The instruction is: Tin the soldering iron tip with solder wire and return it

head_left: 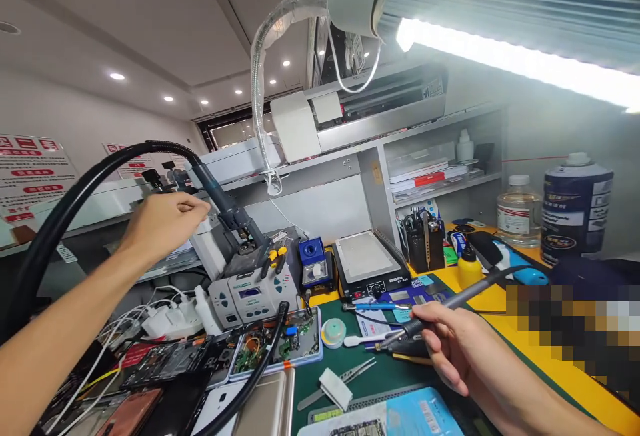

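Here, right hand (453, 346) grips soldering iron (465, 295) near open green mat (387, 375); left hand (167, 219) curled, contents unclear.

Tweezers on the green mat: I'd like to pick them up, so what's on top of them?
A white piece lies across the middle of the tweezers, hiding that stretch and the green mat beneath. Both ends show.

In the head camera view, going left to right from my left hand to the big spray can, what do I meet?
Left hand, grey rework station, blue soldering iron stand, hot plate, black tool holder, yellow bottle, clear bottle, spray can.
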Available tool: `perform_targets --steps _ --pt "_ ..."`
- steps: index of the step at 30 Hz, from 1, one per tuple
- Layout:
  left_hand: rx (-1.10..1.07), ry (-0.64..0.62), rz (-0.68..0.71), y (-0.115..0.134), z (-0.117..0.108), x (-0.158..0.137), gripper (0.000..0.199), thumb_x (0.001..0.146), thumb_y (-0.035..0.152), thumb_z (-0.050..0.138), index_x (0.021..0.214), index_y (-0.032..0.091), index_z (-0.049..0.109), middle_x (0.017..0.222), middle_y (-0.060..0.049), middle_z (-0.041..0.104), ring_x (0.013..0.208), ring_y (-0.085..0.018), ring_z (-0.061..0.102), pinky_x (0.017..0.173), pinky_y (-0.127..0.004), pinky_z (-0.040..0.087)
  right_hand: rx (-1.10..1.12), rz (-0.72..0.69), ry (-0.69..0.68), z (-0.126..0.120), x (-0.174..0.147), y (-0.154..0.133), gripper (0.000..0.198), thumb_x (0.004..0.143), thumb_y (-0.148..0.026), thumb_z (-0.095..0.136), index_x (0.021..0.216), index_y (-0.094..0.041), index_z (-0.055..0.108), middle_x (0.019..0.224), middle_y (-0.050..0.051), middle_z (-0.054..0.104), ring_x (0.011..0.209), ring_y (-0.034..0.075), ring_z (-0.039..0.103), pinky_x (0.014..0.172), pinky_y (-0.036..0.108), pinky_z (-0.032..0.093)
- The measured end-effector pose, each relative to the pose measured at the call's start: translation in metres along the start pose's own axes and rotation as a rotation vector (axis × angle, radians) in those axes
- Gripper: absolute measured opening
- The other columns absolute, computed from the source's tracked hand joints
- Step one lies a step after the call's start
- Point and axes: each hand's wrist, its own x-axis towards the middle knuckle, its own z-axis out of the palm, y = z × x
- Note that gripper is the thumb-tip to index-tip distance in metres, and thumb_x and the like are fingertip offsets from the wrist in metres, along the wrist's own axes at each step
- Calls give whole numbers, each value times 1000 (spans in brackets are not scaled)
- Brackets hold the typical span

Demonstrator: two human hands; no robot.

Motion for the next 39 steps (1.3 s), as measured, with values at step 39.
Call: perform_targets --steps 39 --pt "-608 -911 -56 39 163 -134 39 101 52 51 105 15 63 71 5 59 48 -4 47 47 -19 43 -12 -143 74 -2 16 0 31 95 -40 60 74 -17 58 53 -4 59 29 2 39 31 14 26"
